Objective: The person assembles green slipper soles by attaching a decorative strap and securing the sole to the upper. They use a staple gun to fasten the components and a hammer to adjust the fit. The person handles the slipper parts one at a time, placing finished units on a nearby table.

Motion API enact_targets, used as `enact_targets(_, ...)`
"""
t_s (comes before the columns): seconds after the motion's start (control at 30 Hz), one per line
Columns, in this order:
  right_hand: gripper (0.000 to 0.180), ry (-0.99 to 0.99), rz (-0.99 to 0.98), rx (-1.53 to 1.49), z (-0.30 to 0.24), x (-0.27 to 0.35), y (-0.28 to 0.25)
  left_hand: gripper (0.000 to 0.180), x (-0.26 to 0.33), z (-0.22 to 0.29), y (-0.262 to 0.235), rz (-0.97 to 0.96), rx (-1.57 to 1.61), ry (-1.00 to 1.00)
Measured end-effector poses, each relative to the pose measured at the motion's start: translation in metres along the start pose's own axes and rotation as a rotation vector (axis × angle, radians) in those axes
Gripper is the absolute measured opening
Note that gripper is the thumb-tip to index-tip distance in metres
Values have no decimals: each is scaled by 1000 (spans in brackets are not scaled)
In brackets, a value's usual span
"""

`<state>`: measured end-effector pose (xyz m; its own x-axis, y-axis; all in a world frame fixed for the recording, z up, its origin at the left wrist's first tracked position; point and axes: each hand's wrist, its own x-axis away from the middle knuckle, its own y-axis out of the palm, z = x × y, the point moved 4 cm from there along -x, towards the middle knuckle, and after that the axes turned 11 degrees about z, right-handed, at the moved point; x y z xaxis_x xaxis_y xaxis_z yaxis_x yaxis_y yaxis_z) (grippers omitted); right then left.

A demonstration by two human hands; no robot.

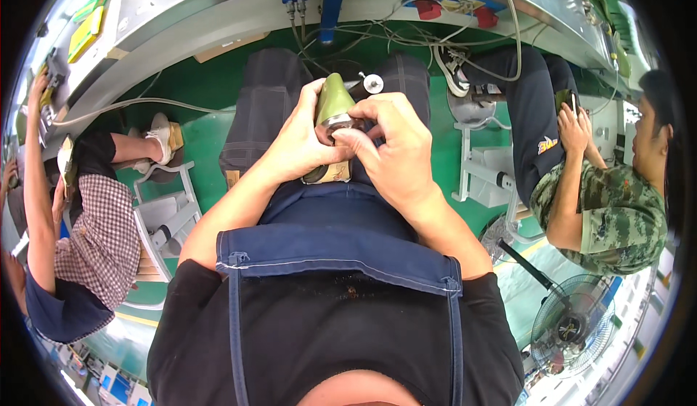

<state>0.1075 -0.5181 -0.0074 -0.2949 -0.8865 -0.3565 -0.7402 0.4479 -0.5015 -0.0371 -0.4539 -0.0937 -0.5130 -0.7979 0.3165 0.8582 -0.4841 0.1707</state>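
Above my lap, my left hand (pixel 294 134) is wrapped round the side of an olive-green tapered piece (pixel 333 95), shaped like a shoe last. Its narrow end points away from me. A shiny silver band (pixel 336 120) crosses it, with a dark brown part just below. My right hand (pixel 396 141) is closed at that dark part, thumb and fingers bent against its edge; the fingers hide what they pinch. Under my palms shows a beige patterned piece (pixel 330 173); whether it joins the green piece I cannot tell.
A white round knob (pixel 372 83) on a black part stands between my knees. Ahead runs a metal-edged workbench (pixel 254 6), with loose cables (pixel 392 32) beneath. Seated co-workers flank me, at left (pixel 94 224) and right (pixel 610 210). A floor fan (pixel 570 326) stands behind right.
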Motion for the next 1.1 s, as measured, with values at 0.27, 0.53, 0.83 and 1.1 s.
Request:
enact_targets(0.27,25,301,-158,-22,-10,5,-21,111,7,-10,13,-111,-75,95)
enact_targets(0.53,23,302,-283,-31,-6,13,-29,105,16,-8,21,-180,-88,15)
enact_targets(0.83,34,83,-227,66,8,21,-30,104,9,-10,23,-100,-230,135)
enact_targets(1.1,41,-199,-143,317,-8,11,-37,100,7,-8,37,138,-502,435)
